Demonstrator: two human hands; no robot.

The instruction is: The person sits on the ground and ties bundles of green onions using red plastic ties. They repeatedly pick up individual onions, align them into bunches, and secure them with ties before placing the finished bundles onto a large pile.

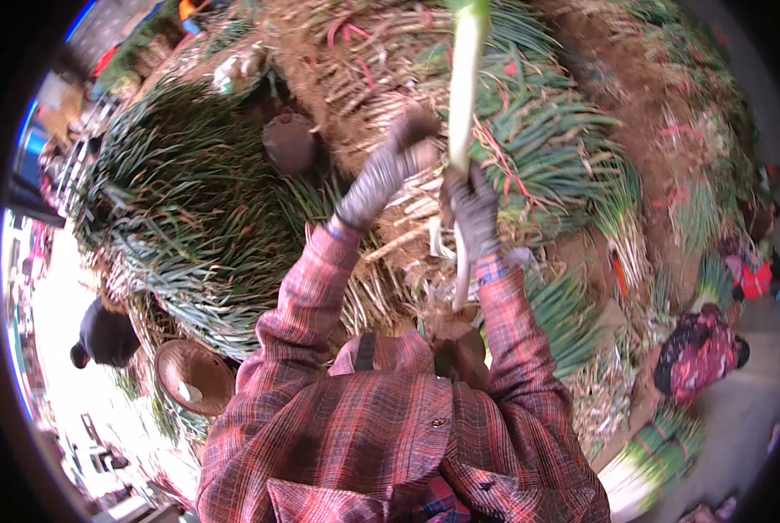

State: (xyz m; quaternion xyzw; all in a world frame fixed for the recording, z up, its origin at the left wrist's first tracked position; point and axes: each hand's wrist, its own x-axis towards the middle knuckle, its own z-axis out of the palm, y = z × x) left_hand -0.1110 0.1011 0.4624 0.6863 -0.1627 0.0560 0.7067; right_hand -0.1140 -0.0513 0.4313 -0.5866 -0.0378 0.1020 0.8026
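Observation:
My right hand [473, 212], in a grey glove, is shut around a large green onion [463, 98]. Its thick white stalk points away from me, with green at the far end. A pale curved piece [462, 268] shows below this hand; whether it is the same plant I cannot tell. My left hand [390, 167], gloved too, is just left of the stalk with motion blur over its fingers, so its grip is unclear. Beneath both hands lie green onions with pale stalks [399, 242]. Right of the stalk, pink-red ties [504, 163] cross bundled onions [553, 150].
A big heap of green onions [187, 196] fills the left. Nearby are a woven conical hat [193, 377], a person in dark clothing [107, 332] and a brownish rounded shape [290, 144]. A person in patterned clothing [700, 353] is at right, near tied bundles [658, 451].

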